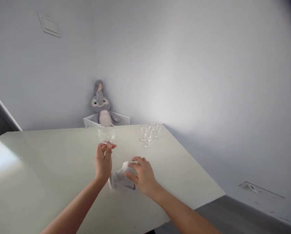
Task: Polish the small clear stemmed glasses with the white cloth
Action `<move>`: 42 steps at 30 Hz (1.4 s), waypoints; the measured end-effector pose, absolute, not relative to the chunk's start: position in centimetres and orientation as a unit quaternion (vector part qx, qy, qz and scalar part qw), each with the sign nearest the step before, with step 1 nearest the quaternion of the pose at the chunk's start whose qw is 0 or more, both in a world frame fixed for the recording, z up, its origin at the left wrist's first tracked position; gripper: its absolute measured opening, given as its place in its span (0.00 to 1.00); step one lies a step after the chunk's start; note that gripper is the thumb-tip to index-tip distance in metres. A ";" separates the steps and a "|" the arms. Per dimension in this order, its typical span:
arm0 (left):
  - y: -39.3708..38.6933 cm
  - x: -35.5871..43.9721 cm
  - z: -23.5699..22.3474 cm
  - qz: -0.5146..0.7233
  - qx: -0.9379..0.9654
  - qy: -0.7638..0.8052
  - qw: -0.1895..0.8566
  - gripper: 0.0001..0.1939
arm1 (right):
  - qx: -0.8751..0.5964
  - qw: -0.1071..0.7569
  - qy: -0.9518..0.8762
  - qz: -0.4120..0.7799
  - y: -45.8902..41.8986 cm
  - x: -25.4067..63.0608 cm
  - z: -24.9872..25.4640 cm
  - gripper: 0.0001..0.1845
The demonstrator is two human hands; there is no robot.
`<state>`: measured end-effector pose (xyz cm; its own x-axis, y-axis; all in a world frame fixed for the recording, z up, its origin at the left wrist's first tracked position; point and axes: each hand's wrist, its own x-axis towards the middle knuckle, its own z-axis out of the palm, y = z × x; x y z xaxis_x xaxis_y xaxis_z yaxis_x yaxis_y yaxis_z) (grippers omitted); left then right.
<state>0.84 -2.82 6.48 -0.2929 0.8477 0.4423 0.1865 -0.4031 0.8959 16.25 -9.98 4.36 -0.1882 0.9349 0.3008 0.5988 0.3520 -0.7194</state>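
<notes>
My left hand [105, 159] is closed around the stem of a clear wine glass [106, 134], holding it upright above the table. The foot of the glass shows only faintly behind the fingers. To its right, my right hand [143, 174] curls its fingers and thumb around the upper edge of a white cloth [122, 182]. The cloth is crumpled, slightly blurred, and hangs just over or touches the tabletop; which one I cannot tell.
Several small stemmed glasses [149, 133] stand grouped at the back right of the pale table [50, 169]. Behind the table's far edge, a grey plush toy [101, 104] sits in a white perforated basket [90, 121]. Walls meet behind it.
</notes>
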 end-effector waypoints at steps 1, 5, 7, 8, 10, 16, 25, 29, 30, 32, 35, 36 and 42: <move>-3.2 1.0 6.4 0.630 0.550 0.482 0.261 0.08 | -0.535 0.383 -0.728 0.193 -10.1 16.6 4.8 0.18; -5.6 3.0 4.9 0.543 0.653 0.452 0.271 0.06 | -0.503 0.493 -0.647 0.293 -10.3 16.7 6.2 0.24; -6.6 4.3 4.1 0.498 0.721 0.413 0.249 0.07 | -0.477 0.542 -0.593 0.356 -10.3 16.3 6.5 0.22; -7.0 4.9 3.8 0.481 0.749 0.393 0.231 0.08 | -0.469 0.563 -0.569 0.374 -10.4 16.1 6.5 0.19; -7.4 5.6 3.8 0.454 0.793 0.357 0.194 0.12 | -0.466 0.590 -0.534 0.386 -10.6 16.4 6.4 0.15; -7.8 3.7 4.1 0.399 0.834 0.366 0.102 0.19 | -0.584 0.610 -0.429 0.319 -8.3 22.6 5.2 0.19; -7.7 0.3 1.4 0.371 0.829 0.415 0.055 0.14 | -0.668 0.593 -0.362 0.267 1.5 29.7 0.8 0.16; -7.2 0.0 1.1 0.368 0.824 0.428 0.052 0.13 | -0.677 0.584 -0.359 0.267 3.4 29.8 -0.4 0.16; -7.1 -0.1 1.1 0.369 0.822 0.431 0.053 0.13 | -0.679 0.582 -0.360 0.267 3.7 29.7 -0.6 0.16; -7.0 -0.1 1.1 0.370 0.820 0.433 0.057 0.13 | -0.680 0.577 -0.364 0.268 4.2 29.7 -0.8 0.17; -7.0 -0.1 1.1 0.378 0.819 0.427 0.063 0.12 | -0.684 0.572 -0.367 0.265 4.7 29.5 -0.8 0.16; -7.1 -0.1 1.1 0.380 0.818 0.426 0.066 0.12 | -0.686 0.570 -0.368 0.264 4.8 29.4 -0.8 0.16; -6.9 -0.2 1.9 0.394 0.800 0.446 0.080 0.12 | -0.701 0.569 -0.353 0.247 2.8 29.9 -0.1 0.22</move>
<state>-0.25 -6.89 1.90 0.2926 0.7762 0.5584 0.6504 -0.5896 0.4788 29.93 2.81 -0.11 0.6298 0.7748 0.0556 0.2133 -0.1037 -0.9715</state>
